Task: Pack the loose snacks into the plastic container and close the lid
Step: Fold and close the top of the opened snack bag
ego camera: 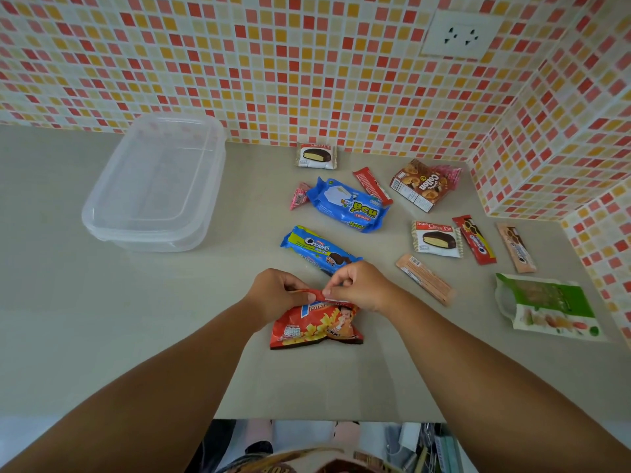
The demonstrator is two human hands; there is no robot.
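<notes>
Seen from above, looking down at a pale countertop (102,319) backed by a wall of orange, red and yellow mosaic tile (307,80). At far left, well apart from everything else, stood the clear plastic container (153,186), lid resting on top, long axis running away toward the wall, nothing visible inside. Near the middle, closest to the body, lay a red potato snack bag (316,327) flat on the counter. Left hand (273,293) and right hand (358,285) met at its far edge, fingers closed in a pinch on the bag's top seam, thumbs pressed against the foil. Just beyond the hands lay a blue cream biscuit pack (319,249), and farther back a larger blue packet (348,204). To the right, scattered loose: two choco pies (437,238), a brown biscuit box (420,184), several slim stick packs (474,238) and a green pouch (546,307). Container up and left of the grip, so probably nearer the left hand; lid likely still to be lifted off first.
</notes>
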